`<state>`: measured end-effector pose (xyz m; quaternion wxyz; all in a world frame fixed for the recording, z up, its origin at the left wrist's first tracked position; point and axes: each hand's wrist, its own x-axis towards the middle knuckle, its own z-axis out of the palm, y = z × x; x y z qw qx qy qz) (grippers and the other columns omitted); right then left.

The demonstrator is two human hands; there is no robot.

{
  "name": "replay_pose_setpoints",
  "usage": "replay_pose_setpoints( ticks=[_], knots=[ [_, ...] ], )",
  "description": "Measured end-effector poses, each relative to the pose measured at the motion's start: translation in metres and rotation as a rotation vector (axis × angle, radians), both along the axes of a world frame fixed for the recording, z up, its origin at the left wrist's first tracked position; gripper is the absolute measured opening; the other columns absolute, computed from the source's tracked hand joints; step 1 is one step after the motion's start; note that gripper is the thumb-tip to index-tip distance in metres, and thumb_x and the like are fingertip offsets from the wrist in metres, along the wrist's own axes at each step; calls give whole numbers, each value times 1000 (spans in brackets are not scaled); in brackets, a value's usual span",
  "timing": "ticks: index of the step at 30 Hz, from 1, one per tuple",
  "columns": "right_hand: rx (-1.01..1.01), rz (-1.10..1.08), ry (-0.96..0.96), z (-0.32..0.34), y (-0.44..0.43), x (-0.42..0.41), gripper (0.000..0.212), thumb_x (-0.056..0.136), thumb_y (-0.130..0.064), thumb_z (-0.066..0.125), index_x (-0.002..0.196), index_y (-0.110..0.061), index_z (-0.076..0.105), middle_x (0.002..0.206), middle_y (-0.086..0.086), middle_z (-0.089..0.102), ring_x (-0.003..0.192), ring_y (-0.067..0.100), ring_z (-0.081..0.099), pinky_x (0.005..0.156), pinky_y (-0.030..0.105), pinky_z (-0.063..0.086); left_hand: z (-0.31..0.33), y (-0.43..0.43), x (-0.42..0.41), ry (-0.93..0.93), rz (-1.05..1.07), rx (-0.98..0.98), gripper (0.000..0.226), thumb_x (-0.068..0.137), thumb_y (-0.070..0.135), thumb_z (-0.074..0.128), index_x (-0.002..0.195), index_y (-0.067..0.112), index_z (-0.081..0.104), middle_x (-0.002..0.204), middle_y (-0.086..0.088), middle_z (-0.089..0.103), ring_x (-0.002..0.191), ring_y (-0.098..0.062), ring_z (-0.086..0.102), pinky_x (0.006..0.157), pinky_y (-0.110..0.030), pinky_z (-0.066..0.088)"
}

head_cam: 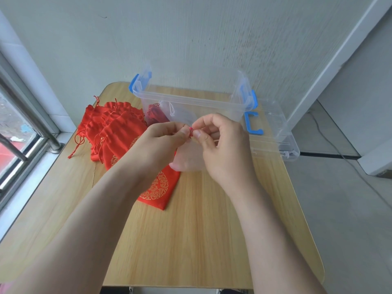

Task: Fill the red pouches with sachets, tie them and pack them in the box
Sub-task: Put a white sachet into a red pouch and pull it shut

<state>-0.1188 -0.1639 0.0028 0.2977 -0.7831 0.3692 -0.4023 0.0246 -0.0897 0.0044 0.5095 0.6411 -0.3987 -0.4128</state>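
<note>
Seeing both hands meet over mid-table, just in front of the box (191,100). Left hand (163,139) and right hand (222,143) each pinch a tiny red bit (191,130) between thumb and forefinger, with the other fingers loosely curled. The bit is too small to identify; my guess is a cord end or bead on the sachet (186,159), the pale see-through bag directly under the hands. Can't tell if the sachet hangs from the pinch or lies on the table (191,240).

Handling, my read: the sachet is light, limp and thin, so it will sag and slip. Grip it at the neck or cord, not the body. The pouch (158,189) lies flat under the left forearm, its mouth end hidden by the arm. It's soft, light cloth and won't stay open by itself, so one hand holds the mouth while the other feeds. The cords are thin and snag easily.

Around: pile (110,126) of more red pouches left of the box, cords trailing toward the window (21,115). The box is open, with one dark red pouch and something clear inside. Lid (275,132) sits right of the box and appears to overhang the table edge. The left forearm over the pouch is the obstruction, and the box wall is close behind the fingers.
</note>
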Motion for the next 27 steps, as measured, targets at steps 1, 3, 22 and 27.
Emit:
replay_pose_setpoints(
  ticks=[1,3,22,27],
  knots=[
    [-23,8,11,0,0,0,12,96,-8,74,95,-20,76,83,-13,73,79,3,69,71,17,53,1,1,0,4,0,-1,30,111,29,55,110,10,77,120,-22,73,121,-40,65,110,-60,49],
    [-61,18,34,0,1,0,12,95,-7,75,96,-18,77,83,-13,74,78,2,69,74,20,55,2,2,0,-2,-4,-6,30,111,29,55,109,11,79,116,-18,77,118,-36,69,109,-58,51],
    [15,-48,249,5,4,-4,17,89,-24,68,73,-21,70,63,-7,67,63,11,65,58,29,52,-3,1,3,-321,7,-104,13,103,19,70,99,17,82,92,3,82,91,-10,78,86,-36,62],
    [340,11,170,9,4,-4,36,97,-28,61,70,-6,59,56,-12,53,56,9,49,52,23,39,-4,1,0,-474,-39,-152,12,105,20,66,101,21,77,95,8,80,93,-14,75,90,-49,59]
  ],
)
